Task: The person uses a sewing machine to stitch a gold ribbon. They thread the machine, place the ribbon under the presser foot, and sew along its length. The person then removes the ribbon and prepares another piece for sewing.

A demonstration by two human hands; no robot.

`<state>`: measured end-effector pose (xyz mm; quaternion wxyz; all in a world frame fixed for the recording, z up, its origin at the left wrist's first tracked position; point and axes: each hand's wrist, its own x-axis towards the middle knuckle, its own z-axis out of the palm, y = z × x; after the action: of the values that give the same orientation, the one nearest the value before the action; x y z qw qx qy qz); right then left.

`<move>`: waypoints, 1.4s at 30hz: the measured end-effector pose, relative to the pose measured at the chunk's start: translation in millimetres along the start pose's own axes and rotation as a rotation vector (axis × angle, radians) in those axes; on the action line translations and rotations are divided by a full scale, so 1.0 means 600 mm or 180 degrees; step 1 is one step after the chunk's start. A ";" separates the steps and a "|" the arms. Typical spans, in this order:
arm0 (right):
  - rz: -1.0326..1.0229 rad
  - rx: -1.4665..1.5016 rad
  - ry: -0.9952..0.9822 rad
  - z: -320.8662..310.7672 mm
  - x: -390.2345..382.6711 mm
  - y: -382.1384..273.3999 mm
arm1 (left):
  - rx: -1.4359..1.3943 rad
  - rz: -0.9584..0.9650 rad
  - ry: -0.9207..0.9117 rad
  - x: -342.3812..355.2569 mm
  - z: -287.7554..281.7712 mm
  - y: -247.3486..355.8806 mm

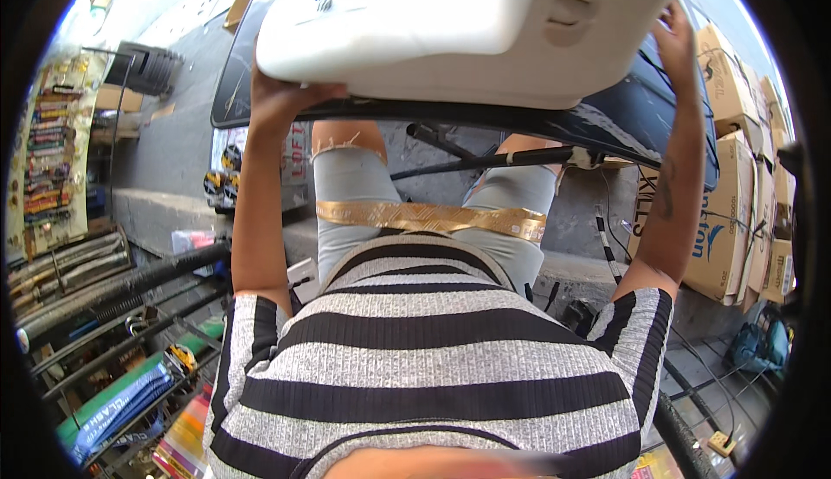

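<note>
I hold a large pale grey moulded panel [450, 20] with a recessed handle, raised in front of me at the top of the head view. My left hand [281, 98] grips its lower left edge. My right hand [677, 42] holds its right end, fingers curled over the rim. Under the panel lies a dark blue sheet [640, 115] with thin black bars across it. A strip of gold tape [433, 217] runs across my grey shorts. My striped black and grey top fills the lower middle.
Stacked cardboard boxes [736, 211] stand at the right. A rack of black tubes and coloured packs [121, 349] is at the lower left. A hanging display of small goods [52, 167] is at the far left. Cables and a plug block [718, 440] lie on the floor at the right.
</note>
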<state>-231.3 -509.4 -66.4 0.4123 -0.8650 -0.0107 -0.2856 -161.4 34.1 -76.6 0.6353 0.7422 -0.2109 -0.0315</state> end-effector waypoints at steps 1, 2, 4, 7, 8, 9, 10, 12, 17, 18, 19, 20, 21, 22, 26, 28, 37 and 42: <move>0.0097 -0.0218 0.0256 -0.016 -0.009 -0.001 | -0.0180 0.0068 -0.0080 0.002 0.003 0.001; 0.0097 -0.0506 0.0283 -0.034 -0.021 -0.005 | -0.0286 0.0070 -0.0218 0.006 0.008 0.002; 0.0203 -0.0563 0.0410 -0.056 -0.031 -0.009 | -0.0278 -0.0010 -0.0318 0.009 0.021 0.005; 0.0812 -0.0548 0.0588 -0.079 -0.038 0.001 | -0.0011 0.0445 -0.0314 0.018 0.050 0.014; 0.0826 -0.0724 0.0471 -0.090 -0.041 0.009 | -0.0191 0.0767 -0.0166 0.024 0.074 0.012; 0.0823 -0.0622 0.0314 -0.100 -0.041 0.020 | -0.0403 0.0775 -0.0122 0.029 0.087 0.013; 0.0459 -0.0330 0.0342 -0.103 -0.048 0.041 | -0.0600 0.0776 -0.0075 0.037 0.097 0.014; 0.0312 -0.0270 0.0324 -0.125 -0.047 0.077 | -0.0611 0.0640 -0.0521 0.048 0.106 0.016; 0.0584 -0.0098 0.0200 -0.177 -0.020 0.177 | -0.0999 0.1227 -0.0105 0.048 0.108 0.010; 0.0690 -0.0315 0.0241 -0.184 -0.017 0.188 | -0.0844 0.1300 -0.0055 0.048 0.101 0.007; 0.0741 -0.0145 0.0231 -0.189 -0.016 0.198 | -0.0697 0.1368 -0.0014 0.048 0.094 0.001; 0.0759 0.0015 0.0224 -0.192 -0.016 0.202 | -0.0051 0.1341 -0.0151 0.046 0.082 -0.005; 0.0746 0.0233 0.0271 -0.191 -0.021 0.205 | 0.0597 0.1354 -0.0290 0.044 0.071 -0.012; 0.0722 0.0331 0.0257 -0.189 -0.028 0.203 | 0.0535 0.1305 -0.0442 0.042 0.060 -0.019; 0.0498 0.0587 0.0320 -0.162 -0.047 0.177 | 0.0445 0.1385 -0.0250 -0.005 0.030 -0.031; 0.0440 0.0572 0.0338 -0.148 -0.050 0.164 | 0.0582 0.1823 0.0520 -0.042 0.028 -0.028; 0.0173 0.0279 0.0450 -0.133 -0.046 0.155 | -0.0642 0.0352 0.1786 -0.193 0.001 -0.079; 0.0173 -0.0444 0.1034 -0.116 -0.057 0.094 | 0.0981 0.0552 0.3214 -0.226 -0.136 -0.219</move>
<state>-279.5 -589.6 -89.0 0.3552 -0.8340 0.0993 -0.4104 -223.1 171.5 -216.9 0.5417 0.7295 0.0583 0.4135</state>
